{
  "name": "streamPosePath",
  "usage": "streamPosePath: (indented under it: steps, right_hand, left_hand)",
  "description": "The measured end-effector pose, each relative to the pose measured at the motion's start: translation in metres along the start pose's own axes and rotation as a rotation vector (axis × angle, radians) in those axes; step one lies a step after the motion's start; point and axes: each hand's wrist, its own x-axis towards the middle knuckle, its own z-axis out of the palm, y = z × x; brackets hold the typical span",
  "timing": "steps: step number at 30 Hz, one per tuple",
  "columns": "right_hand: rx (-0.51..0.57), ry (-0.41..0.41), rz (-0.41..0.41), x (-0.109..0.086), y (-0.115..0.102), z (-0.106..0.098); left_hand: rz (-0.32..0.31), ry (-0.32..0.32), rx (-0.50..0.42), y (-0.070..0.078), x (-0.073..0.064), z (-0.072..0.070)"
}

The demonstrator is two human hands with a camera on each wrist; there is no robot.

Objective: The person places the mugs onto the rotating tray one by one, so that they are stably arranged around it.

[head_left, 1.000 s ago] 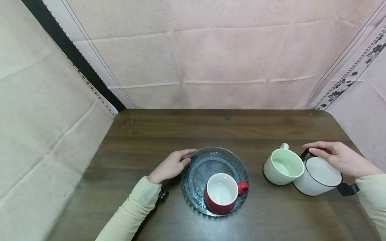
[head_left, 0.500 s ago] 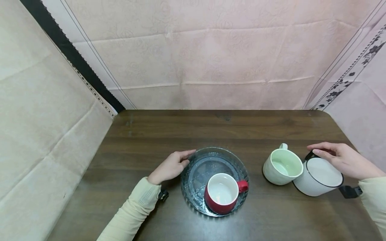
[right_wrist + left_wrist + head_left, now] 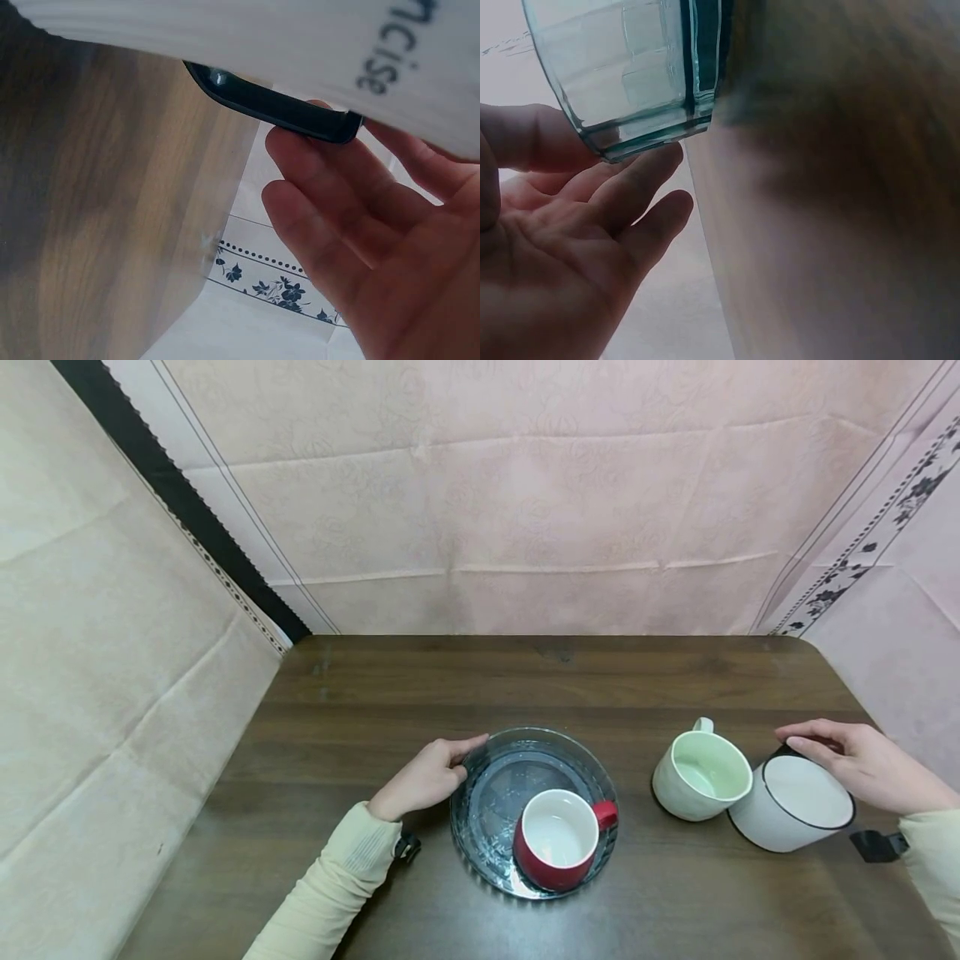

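Note:
My left hand (image 3: 426, 778) pinches the left rim of a round clear glass dish (image 3: 487, 814), thumb on one side and fingers on the other in the left wrist view. Inside the dish, toward its front right, sits a red mug (image 3: 546, 870) with a white inside, its handle pointing right. At the right, my right hand (image 3: 862, 760) holds the black handle (image 3: 285, 112) of a white mug (image 3: 780, 818) with a dark rim. Dark lettering shows on that mug's side in the right wrist view. Close to its left stands a pale green mug (image 3: 693, 789), handle pointing away.
Everything stands on a brown wooden table (image 3: 420, 681). Pale patterned cloth (image 3: 525, 527) hangs behind the far edge and at both sides. A black strap (image 3: 877, 845) sits at the right wrist, beside the white mug.
My right hand has moved right and slightly nearer, and the white mug's handle has swung right with it. The red mug has shifted slightly right and turned in the dish.

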Motion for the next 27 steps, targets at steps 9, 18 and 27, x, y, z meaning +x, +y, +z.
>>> streamPosePath:
  steps: [9, 18, 27]
  right_hand:
    - [-0.01, 0.018, 0.001, -0.0039, 0.0029, 0.0009]
    - [-0.003, 0.052, -0.025, -0.0067, 0.0051, 0.0043]
    - [-0.001, 0.062, -0.011, -0.0095, 0.0067, 0.0055]
  left_hand:
    - [-0.013, 0.01, -0.011, 0.0007, -0.0005, -0.0017]
    - [0.001, 0.054, -0.003, -0.0011, 0.0002, -0.0018]
    - [0.034, 0.092, 0.009, -0.0023, 0.0029, -0.0002]
